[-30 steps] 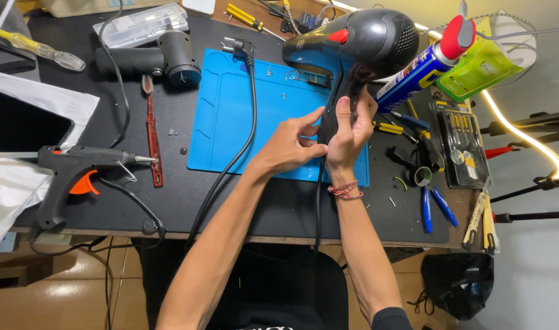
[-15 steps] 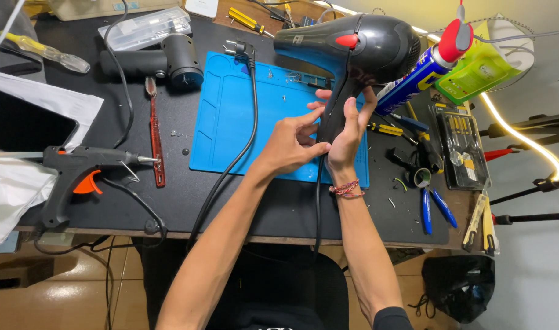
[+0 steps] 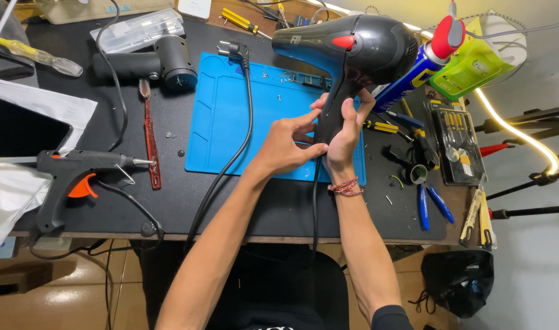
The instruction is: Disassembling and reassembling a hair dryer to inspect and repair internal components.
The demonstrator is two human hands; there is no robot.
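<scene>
A black hair dryer (image 3: pixel 359 52) with a red switch is held upright over a blue work mat (image 3: pixel 230 122). My right hand (image 3: pixel 346 131) wraps its handle from the right. My left hand (image 3: pixel 285 143) pinches the lower part of the handle from the left, fingertips touching it. The dryer's black cable (image 3: pixel 227 165) runs across the mat to a plug (image 3: pixel 233 49) at the mat's far edge. A red thread bracelet sits on my right wrist.
On the black table: a black glue gun (image 3: pixel 72 174) at left, a red-handled tool (image 3: pixel 150 137), a black cylindrical device (image 3: pixel 151 64), a spray can (image 3: pixel 413 67), a screwdriver set case (image 3: pixel 456 143), blue-handled pliers (image 3: pixel 429 201). White paper (image 3: pixel 23 110) lies far left.
The hair dryer has been lifted and tilted more upright, its body moving up and right. Both hands stayed on the handle and followed it.
</scene>
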